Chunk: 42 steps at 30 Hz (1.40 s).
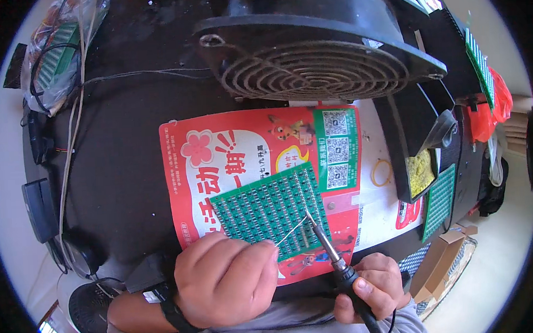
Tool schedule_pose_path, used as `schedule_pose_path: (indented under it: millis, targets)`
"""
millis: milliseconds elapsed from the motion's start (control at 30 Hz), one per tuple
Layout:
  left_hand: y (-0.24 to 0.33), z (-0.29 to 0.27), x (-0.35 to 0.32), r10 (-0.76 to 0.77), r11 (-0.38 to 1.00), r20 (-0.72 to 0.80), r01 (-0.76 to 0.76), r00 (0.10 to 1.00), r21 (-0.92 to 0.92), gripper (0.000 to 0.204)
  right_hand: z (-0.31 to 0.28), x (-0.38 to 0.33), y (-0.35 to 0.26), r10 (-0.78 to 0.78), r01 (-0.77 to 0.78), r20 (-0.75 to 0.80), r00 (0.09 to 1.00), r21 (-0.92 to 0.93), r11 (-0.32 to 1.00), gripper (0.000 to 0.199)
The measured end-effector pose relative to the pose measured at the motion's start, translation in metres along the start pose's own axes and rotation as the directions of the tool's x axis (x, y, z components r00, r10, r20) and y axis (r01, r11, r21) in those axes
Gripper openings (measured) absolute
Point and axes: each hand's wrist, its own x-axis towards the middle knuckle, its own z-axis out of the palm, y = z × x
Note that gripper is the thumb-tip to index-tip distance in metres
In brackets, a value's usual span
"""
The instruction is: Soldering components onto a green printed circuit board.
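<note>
A green circuit board (262,214) with rows of small parts lies tilted on a red printed sheet (186,164). My left hand (227,281) is closed at the board's near left edge, pinching a thin strand of solder wire (290,233). My right hand (373,284), below the board's right corner, grips a soldering iron (344,273) by its dark handle. The iron's tip and the far end of the wire meet near the right side of the board; whether the tip touches the board I cannot tell.
Beyond the sheet stands a large black fan (316,75) with a round grille. A soldering stand with a yellow sponge (421,174) and another green board (439,203) are at the right. Cables and a plastic bag of boards (60,62) occupy the left; a cardboard box (443,260) sits lower right.
</note>
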Motion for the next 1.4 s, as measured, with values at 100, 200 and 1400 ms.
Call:
schedule_pose_path:
  millis: [100,200,1400]
  targets:
    - [0.000,-0.001,0.001,-0.001,1.000,0.007,0.001,1.000,-0.015,0.022,-0.002,0.000,-0.001,0.002,-0.002,0.010,1.000,0.007,1.000,0.029]
    - [-0.001,-0.001,-0.001,0.019,1.000,0.008,-0.019,1.000,-0.021,0.021,-0.006,0.001,-0.006,0.044,-0.043,0.087,0.995,-0.019,0.999,0.036]
    - [0.007,-0.017,-0.002,-0.149,0.979,-0.048,0.140,0.988,-0.149,0.021,0.008,0.008,-0.013,0.075,-0.077,-0.154,0.985,-0.009,0.997,0.029]
